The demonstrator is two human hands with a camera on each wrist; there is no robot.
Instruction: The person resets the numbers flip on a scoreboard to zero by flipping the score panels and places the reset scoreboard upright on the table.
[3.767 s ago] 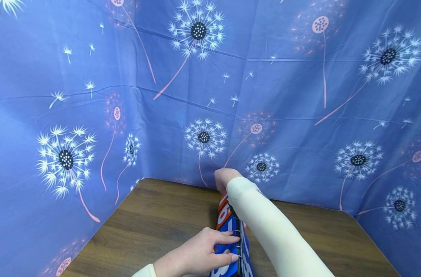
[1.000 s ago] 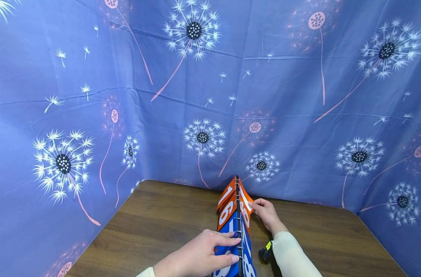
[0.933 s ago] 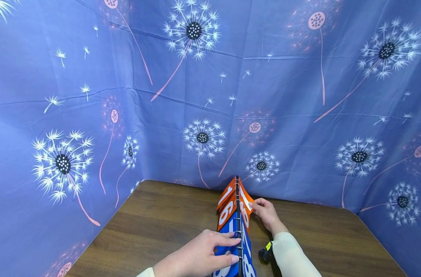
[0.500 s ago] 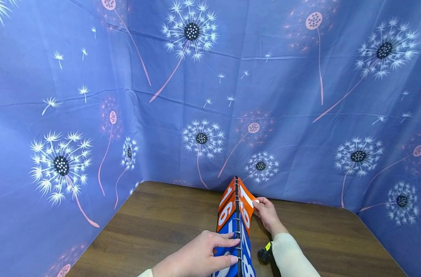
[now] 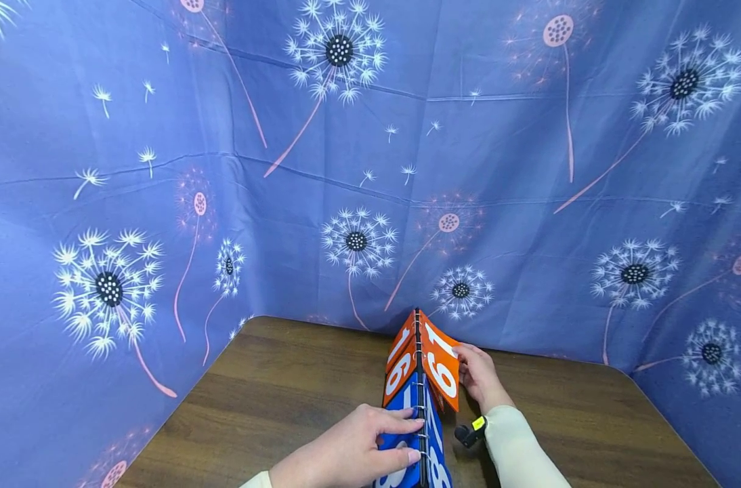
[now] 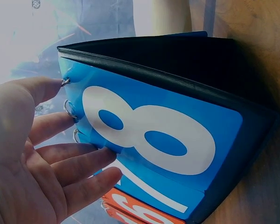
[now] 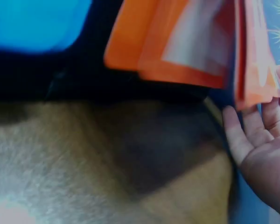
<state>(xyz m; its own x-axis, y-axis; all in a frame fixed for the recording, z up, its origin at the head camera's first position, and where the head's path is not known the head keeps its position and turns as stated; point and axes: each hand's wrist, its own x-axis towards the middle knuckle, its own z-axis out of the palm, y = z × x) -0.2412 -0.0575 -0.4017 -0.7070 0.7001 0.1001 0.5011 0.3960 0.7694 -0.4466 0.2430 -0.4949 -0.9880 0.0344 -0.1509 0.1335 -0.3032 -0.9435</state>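
Note:
A tent-shaped flip scoreboard with a black spine and metal rings stands lengthwise on the table. Its near half carries blue number cards, its far half orange ones. My left hand rests on the near part of the spine, fingertips touching the rings; in the left wrist view its fingers lie nearly straight beside the blue "8". On the other side, my right hand pinches an orange number card by its outer edge and holds it lifted away from the board. Several orange cards look blurred in the right wrist view.
A brown wooden table bears the scoreboard. Blue dandelion-print cloth hangs behind and along both sides, close beyond the scoreboard's far end. A small black device with a yellow tag sits at the right wrist.
Earlier my right hand was over the scoreboard's far end; it then came to the right side and took hold of an orange card. Now that card is raised farther outward. My left hand stayed put.

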